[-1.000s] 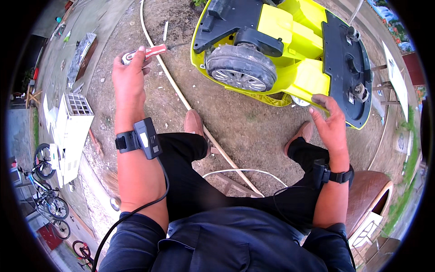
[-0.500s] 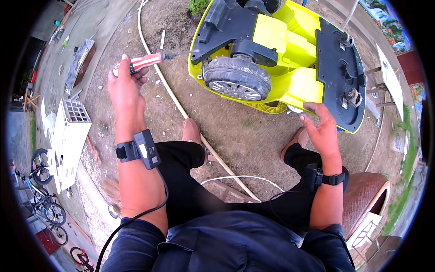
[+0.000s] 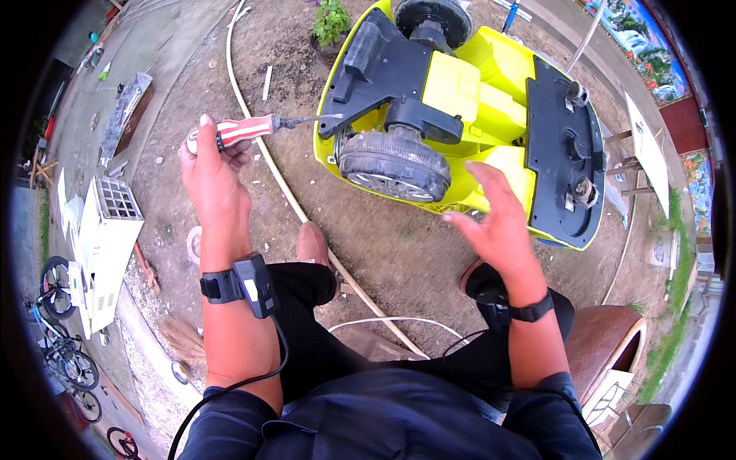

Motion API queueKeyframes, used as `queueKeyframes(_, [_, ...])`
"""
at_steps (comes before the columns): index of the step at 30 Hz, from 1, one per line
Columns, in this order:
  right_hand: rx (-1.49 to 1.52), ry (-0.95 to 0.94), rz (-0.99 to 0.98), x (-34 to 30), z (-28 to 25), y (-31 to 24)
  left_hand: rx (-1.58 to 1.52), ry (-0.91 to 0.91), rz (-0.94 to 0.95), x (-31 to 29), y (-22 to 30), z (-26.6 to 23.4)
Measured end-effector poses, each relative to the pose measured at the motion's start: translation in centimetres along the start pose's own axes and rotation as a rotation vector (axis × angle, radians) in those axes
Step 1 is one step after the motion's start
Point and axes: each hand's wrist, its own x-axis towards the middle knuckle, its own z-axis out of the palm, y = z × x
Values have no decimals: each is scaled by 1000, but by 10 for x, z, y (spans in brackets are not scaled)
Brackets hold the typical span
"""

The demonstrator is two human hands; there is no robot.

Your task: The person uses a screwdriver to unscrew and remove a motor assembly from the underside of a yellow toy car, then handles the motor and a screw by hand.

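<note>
Your left hand grips a red-and-white striped screwdriver, metal tip pointing at the overturned yellow plastic toy car. Your right hand hovers open-fingered near its ribbed black wheel.

Red-white-handled screwdriver, level, tip rightward

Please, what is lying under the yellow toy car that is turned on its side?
The yellow toy car rests on bare dirt ground. A white hose runs past its left, near the left hand holding the screwdriver. What lies directly beneath the body is covered.
</note>
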Motion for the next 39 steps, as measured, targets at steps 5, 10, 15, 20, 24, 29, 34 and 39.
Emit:
queueKeyframes(5, [118, -85, 47, 28, 42, -3, -63, -4, -15, 10, -1, -2])
queueKeyframes(10, [113, -171, 112, 43, 47, 0, -71, 15, -9, 14, -2, 0])
queueKeyframes(15, [62, -178, 62, 44, 46, 6, -80, 32, -5, 14, -1, 2])
queueKeyframes(20, [56, -153, 38, 45, 44, 5, -80, 27, 0, 16, 0, 3])
queueKeyframes(24, [77, -190, 66, 45, 44, 10, -77, 9, 0, 15, 1, 6])
queueKeyframes(29, [92, -269, 149, 51, 36, -1, -75, 34, -13, 18, 0, 3])
queueKeyframes(34, [82, -286, 163, 53, 36, -6, -85, 38, -20, 19, 1, -3])
queueKeyframes(39, [53, -291, 172, 50, 36, -4, -92, 10, 1, 20, -4, -1])
